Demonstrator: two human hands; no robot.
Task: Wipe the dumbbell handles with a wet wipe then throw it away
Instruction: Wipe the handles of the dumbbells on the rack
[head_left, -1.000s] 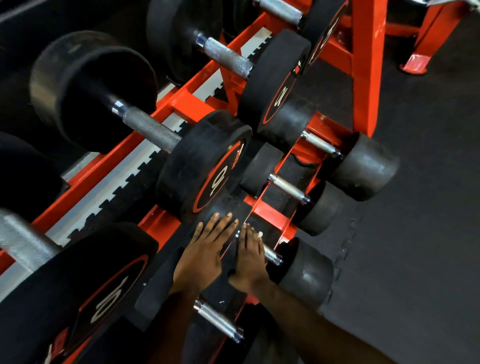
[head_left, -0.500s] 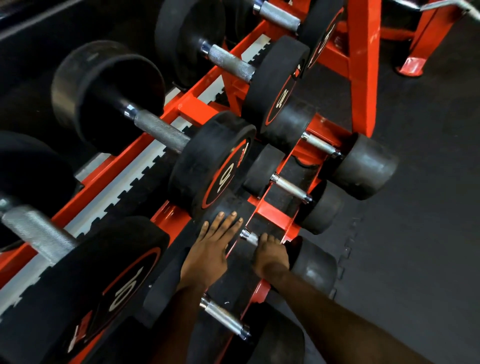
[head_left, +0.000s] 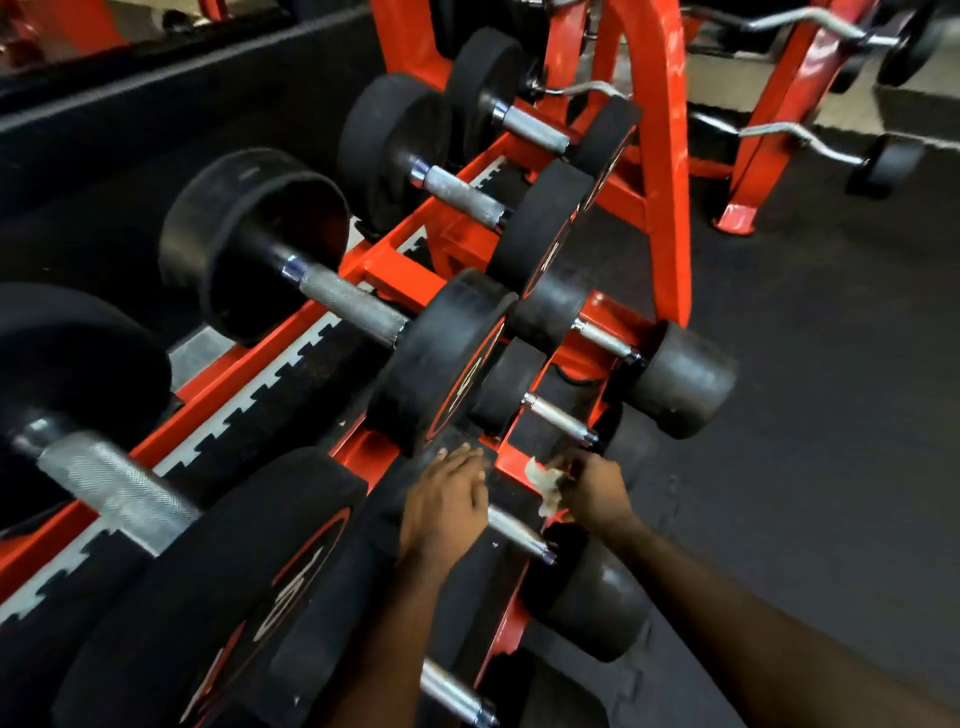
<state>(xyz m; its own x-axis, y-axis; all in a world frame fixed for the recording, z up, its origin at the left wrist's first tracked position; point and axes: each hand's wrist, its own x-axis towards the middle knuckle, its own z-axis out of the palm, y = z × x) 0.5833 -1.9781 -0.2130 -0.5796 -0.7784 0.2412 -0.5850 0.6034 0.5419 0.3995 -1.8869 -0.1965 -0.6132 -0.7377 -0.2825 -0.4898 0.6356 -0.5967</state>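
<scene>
Head view. Orange rack (head_left: 405, 270), two tiers. Count: four upper dumbbells (head_left: 353, 306) and four lower dumbbell handles (head_left: 558, 418) are visible. Two hands, one wet wipe (head_left: 543, 480).

Left hand (head_left: 444, 506): fingers straight and close together, lying flat on black rubber beside the third lower handle (head_left: 517, 530).

Right hand (head_left: 597, 491): fingers curled, pinching the crumpled whitish wet wipe, which is held just above the third lower handle, between it and the second, touching neither.

Change from 0.5 s ago: the right hand was wrapped over that third handle with the wipe hidden. It is now lifted off, with the handle bare and the wipe exposed. Left hand placement unchanged.

Writing: white numerals (head_left: 283, 608) inside red rings on the dumbbell end faces, too blurred to read.
</scene>
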